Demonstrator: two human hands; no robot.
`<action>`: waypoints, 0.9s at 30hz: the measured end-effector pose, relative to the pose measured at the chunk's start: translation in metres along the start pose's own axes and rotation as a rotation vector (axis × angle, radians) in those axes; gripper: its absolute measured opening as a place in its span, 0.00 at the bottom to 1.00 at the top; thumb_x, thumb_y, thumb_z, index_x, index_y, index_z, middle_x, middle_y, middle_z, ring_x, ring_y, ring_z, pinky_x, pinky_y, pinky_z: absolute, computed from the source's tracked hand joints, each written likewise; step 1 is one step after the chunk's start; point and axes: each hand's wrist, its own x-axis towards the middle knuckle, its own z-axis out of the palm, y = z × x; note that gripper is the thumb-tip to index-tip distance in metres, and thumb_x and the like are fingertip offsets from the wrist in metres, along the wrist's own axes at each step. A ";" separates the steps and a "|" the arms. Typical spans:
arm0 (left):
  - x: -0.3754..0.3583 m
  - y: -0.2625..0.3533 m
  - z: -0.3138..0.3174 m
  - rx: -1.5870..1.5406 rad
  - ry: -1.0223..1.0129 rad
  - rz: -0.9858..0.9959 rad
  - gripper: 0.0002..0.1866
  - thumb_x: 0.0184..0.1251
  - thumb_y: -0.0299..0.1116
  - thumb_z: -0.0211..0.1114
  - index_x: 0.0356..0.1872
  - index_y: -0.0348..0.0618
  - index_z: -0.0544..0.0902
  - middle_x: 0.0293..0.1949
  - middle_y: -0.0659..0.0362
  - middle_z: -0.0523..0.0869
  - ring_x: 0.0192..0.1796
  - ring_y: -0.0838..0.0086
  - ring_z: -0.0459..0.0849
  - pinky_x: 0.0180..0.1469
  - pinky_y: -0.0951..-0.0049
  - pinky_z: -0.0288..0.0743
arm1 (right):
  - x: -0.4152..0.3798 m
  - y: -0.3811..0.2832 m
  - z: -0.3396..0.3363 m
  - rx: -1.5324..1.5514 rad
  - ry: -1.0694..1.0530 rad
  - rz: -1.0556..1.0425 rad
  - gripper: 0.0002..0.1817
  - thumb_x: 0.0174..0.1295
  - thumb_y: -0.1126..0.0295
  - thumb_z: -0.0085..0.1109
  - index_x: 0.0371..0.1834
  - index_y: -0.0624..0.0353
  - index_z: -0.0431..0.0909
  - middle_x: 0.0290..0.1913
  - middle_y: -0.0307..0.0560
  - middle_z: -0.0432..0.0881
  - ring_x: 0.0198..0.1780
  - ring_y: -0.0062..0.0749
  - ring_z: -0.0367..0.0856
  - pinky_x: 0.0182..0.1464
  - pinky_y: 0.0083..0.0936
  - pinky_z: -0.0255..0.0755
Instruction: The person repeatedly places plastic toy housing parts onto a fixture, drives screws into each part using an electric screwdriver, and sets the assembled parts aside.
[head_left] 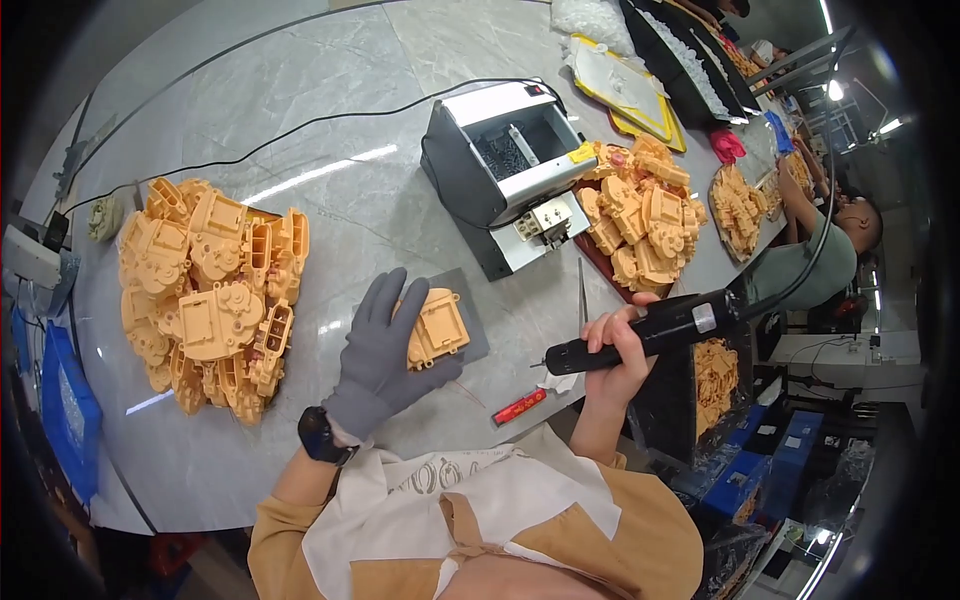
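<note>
My left hand (375,365), in a grey glove, lies at the left side of an orange plastic housing (440,328). Its fingers reach along the upper left edge and the thumb runs below, holding the housing on a dark grey pad (478,325). My bare right hand (618,350) is wrapped round a black electric screwdriver (655,330). The screwdriver lies nearly level, its thin bit pointing left, apart from the housing. Below the bit, a red box cutter (520,406) rests near the table edge.
A screw feeder (510,150) stands behind the pad, its cable running left. Piles of orange housings (210,290) lie left, with another housing pile (645,210) right of the feeder. Yellow trays (625,90) are at the back. A co-worker (820,250) sits at the right.
</note>
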 end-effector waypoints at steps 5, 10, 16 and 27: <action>-0.020 -0.013 0.002 -0.319 0.046 -0.067 0.51 0.31 0.46 0.77 0.63 0.48 0.61 0.65 0.46 0.56 0.64 0.52 0.62 0.58 0.59 0.68 | 0.033 -0.016 0.014 0.049 -0.048 -0.244 0.26 0.52 0.76 0.51 0.56 0.62 0.57 0.21 0.40 0.66 0.18 0.25 0.68 0.29 0.26 0.67; -0.012 -0.017 0.015 -0.190 0.046 -0.029 0.41 0.32 0.45 0.76 0.55 0.51 0.68 0.57 0.48 0.66 0.59 0.54 0.66 0.62 0.53 0.60 | 0.075 -0.006 0.039 -0.080 -0.078 -0.335 0.27 0.52 0.78 0.50 0.56 0.63 0.55 0.20 0.41 0.67 0.18 0.25 0.67 0.29 0.27 0.68; -0.007 -0.029 0.006 -0.162 0.078 0.024 0.40 0.33 0.43 0.75 0.54 0.49 0.69 0.55 0.48 0.67 0.57 0.53 0.68 0.63 0.53 0.57 | 0.082 0.010 0.053 -0.141 -0.162 -0.330 0.27 0.52 0.77 0.51 0.56 0.63 0.56 0.20 0.39 0.64 0.17 0.23 0.65 0.28 0.23 0.65; -0.025 -0.023 0.014 -0.183 0.144 -0.080 0.41 0.32 0.37 0.77 0.55 0.44 0.70 0.53 0.51 0.74 0.57 0.56 0.70 0.58 0.62 0.65 | 0.086 0.005 0.049 -0.103 -0.270 -0.356 0.26 0.53 0.76 0.49 0.56 0.63 0.56 0.21 0.40 0.66 0.20 0.25 0.66 0.33 0.29 0.67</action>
